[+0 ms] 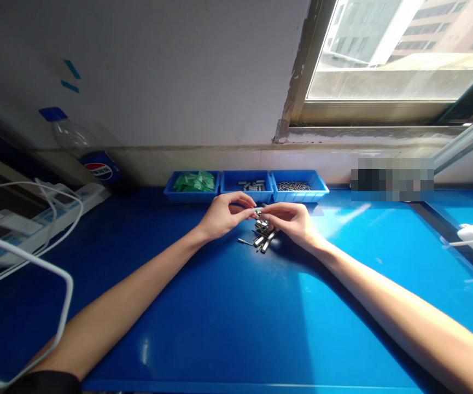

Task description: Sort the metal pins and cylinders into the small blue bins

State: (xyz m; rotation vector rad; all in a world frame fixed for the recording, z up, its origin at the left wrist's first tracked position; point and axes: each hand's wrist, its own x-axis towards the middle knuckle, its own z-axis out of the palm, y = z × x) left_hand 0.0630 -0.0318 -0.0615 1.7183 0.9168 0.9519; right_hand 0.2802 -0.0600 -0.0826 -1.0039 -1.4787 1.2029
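My left hand and my right hand meet fingertip to fingertip above the blue table. Between their pinched fingers is a small silvery metal cylinder, partly hidden by the fingers. Just below lies a loose pile of metal cylinders and thin pins, partly under my right hand. One thin metal pin with a thicker end rests at the pile's left side.
Behind my hands stand three joined blue bins: one with green packets, one with metal cylinders, one with thin pins. A cola bottle, a power strip and white cables are at left.
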